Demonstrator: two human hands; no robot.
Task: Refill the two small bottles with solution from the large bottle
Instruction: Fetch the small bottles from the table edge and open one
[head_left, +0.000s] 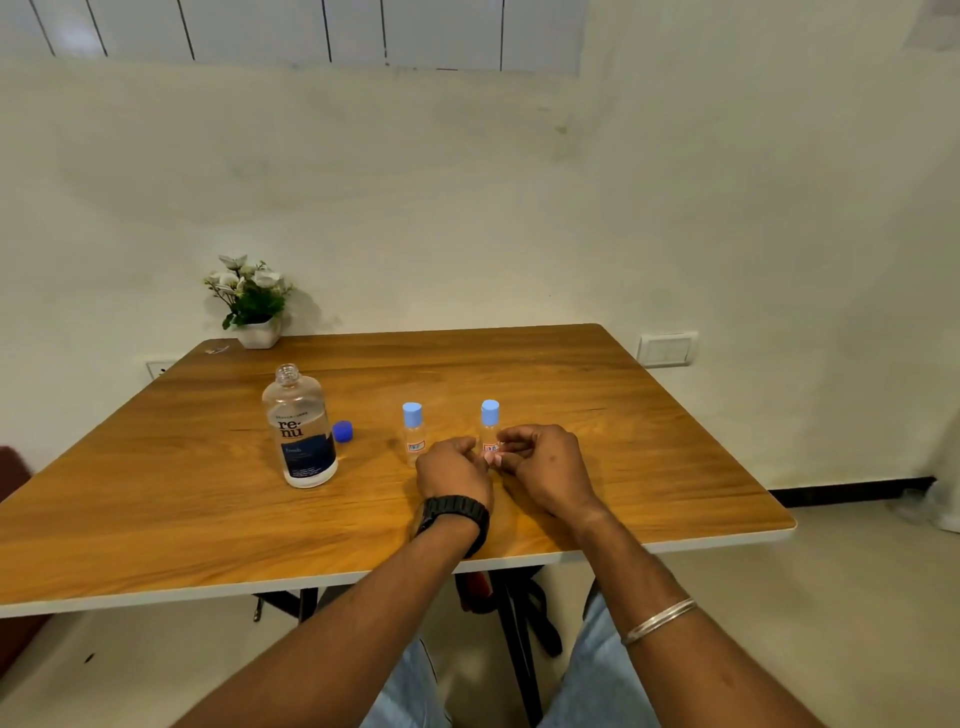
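Observation:
The large clear bottle (301, 431) stands upright and uncapped on the wooden table (649, 415), left of centre. Its dark blue cap (343, 431) lies just to its right. Two small clear bottles stand upright with light blue caps on: the left small bottle (413, 431) and the right small bottle (490, 423). My left hand (452, 470) is curled just left of the right small bottle's base, its fingertips hidden. My right hand (545, 462) has its fingertips pinched on that bottle's lower part, by the label.
A white pot of artificial flowers (254, 306) sits at the table's far left corner by the wall. A small scrap (217, 349) lies near it. The table's near edge (260, 587) runs just above my knees. A wall switch (667, 349) is behind on the right.

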